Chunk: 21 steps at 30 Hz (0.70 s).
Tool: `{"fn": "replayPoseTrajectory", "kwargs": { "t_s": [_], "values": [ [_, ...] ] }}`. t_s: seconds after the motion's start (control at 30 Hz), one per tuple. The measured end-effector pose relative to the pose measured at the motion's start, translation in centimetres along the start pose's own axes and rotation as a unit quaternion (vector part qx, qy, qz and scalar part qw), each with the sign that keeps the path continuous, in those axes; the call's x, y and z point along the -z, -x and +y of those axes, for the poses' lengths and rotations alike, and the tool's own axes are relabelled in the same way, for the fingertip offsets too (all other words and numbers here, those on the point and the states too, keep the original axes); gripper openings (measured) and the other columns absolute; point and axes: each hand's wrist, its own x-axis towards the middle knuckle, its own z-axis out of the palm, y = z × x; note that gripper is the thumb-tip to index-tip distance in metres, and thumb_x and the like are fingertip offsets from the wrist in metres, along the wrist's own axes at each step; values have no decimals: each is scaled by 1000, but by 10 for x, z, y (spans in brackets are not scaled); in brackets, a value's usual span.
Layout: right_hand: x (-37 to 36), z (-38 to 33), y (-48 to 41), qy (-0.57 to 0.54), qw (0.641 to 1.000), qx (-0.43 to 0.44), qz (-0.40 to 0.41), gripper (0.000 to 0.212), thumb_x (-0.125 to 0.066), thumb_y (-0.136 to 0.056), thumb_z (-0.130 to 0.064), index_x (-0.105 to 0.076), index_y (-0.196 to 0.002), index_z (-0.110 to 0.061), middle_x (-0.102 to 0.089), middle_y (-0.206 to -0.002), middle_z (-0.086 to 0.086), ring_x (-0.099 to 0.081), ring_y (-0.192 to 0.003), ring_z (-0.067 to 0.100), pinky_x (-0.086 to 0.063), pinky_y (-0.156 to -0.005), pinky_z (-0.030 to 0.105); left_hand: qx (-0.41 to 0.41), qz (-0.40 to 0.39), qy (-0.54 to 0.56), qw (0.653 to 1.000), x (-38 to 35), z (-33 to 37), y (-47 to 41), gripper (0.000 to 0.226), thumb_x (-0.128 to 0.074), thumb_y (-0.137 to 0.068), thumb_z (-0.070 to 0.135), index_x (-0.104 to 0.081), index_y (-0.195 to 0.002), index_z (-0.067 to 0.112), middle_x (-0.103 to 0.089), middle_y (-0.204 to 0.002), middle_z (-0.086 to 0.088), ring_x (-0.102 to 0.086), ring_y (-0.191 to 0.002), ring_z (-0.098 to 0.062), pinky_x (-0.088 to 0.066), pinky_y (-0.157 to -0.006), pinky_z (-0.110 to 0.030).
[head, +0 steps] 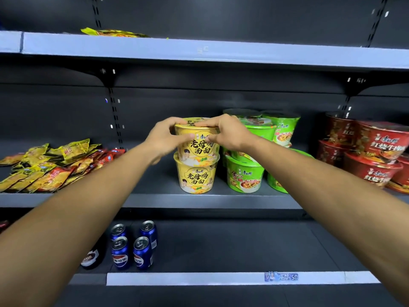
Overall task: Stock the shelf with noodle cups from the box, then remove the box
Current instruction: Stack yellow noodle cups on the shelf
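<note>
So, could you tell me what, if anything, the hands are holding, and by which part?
Both grip the upper yellow noodle cup at its top rim, the left hand on its left side, the right hand on its right.

At your left you had a loose heap of yellow and red snack packets (51,167), overlapping one another. Down low stood four blue cola cans (120,253), upright in two close pairs, with a dark bottle (91,258) just beside them on the left, partly hidden. A small blue price label (281,276) sat on a white strip (199,278) further right. Up top lay a flat yellow packet (112,33).
</note>
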Motion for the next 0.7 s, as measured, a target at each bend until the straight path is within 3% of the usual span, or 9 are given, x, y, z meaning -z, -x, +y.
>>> {"fn": "replayPoseTrajectory", "kwargs": {
  "t_s": [0.1,0.23,0.33,0.4,0.5,0.6,0.63,0.7],
  "values": [
    [-2,2,-8,23,1000,-6,7,49,-69,-85,-15,-56,-131,-25,-60,-130,-3,-55,-117,14,-32,-85,14,2,-10,-33,999,-1,-7,-9,50,-81,-74,24,-57,-116,29,-62,-116,-1,-61,-103,-15,-54,-88,-35],
    [-6,5,-15,16,1000,-15,17,50,-69,-85,-14,-56,-132,-23,-60,-130,-1,-56,-116,15,-37,-88,16,2,-25,-76,997,-3,-11,-16,59,-80,-75,28,-47,-123,32,-59,-115,3,-58,-105,-15,-51,-90,-35],
    [-7,5,-18,20,1000,-14,15,49,-70,-84,-16,-57,-131,-23,-63,-126,0,-58,-112,14,-39,-87,17,21,-56,-49,997,-2,-12,-18,69,-78,-76,15,-40,-131,34,-58,-118,2,-62,-103,-14,-50,-82,-28],
    [-7,5,-19,27,999,-16,16,50,-70,-84,-18,-56,-132,-24,-62,-128,-1,-57,-114,14,-39,-88,16,61,-81,34,994,-1,-16,-18,87,-71,-78,2,-25,-144,34,-53,-126,1,-60,-105,-14,-46,-85,-29],
    [-6,2,-18,55,998,-5,8,52,-71,-84,-19,-55,-133,-22,-58,-133,-2,-53,-120,15,-37,-94,18,148,-49,112,981,-1,-33,-16,100,-61,-71,1,-10,-149,37,-39,-146,-10,-41,-130,-26,-31,-106,-49],
    [-3,-1,-17,63,998,-1,-12,57,-73,-82,-21,-53,-135,-21,-56,-134,-2,-51,-122,15,-35,-95,18,249,-94,119,957,-5,-56,-7,96,-57,-79,1,-4,-150,38,-16,-158,-8,-13,-144,-37,-19,-108,-67],
    [-2,-2,-17,67,998,-1,-18,59,-73,-81,-23,-51,-136,-22,-55,-135,-3,-50,-123,15,-34,-95,17,264,-118,131,948,-7,-60,-4,94,-58,-82,1,-4,-150,37,-17,-158,-6,-15,-143,-40,-21,-105,-69],
    [-3,-3,-18,95,995,5,-27,60,-72,-83,-27,-49,-138,-23,-51,-140,-4,-46,-128,15,-31,-99,19,264,-156,133,942,-16,-62,1,84,-62,-84,1,-17,-147,35,-37,-150,-3,-36,-134,-38,-35,-98,-65]
  ]
}}
